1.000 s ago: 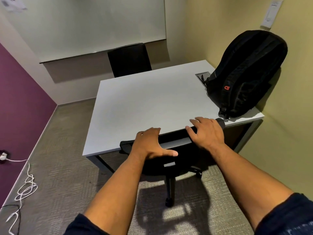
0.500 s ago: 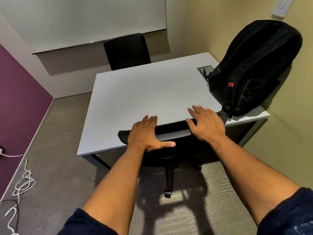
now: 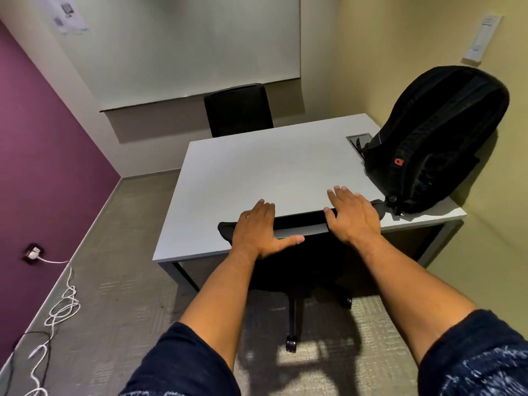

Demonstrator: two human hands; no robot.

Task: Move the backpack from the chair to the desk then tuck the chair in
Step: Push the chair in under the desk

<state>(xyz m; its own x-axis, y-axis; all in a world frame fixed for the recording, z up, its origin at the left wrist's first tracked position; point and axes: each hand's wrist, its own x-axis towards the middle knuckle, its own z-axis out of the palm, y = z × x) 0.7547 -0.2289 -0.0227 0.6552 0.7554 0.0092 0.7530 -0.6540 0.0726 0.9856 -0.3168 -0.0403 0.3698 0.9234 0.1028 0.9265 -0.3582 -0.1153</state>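
Both hands, left and right, lie flat, fingers loosely spread, on the chair back; the bag stands far right on the desk.

The pale grey desk stands on thin metal legs with its right side against the yellow wall. A black backpack sits upright on its right near corner, leaning on that wall, and partly covers a small rectangular cable hatch set into the top. The desk stands on grey carpeted floor, where white and black cables lie tangled along the purple wall.
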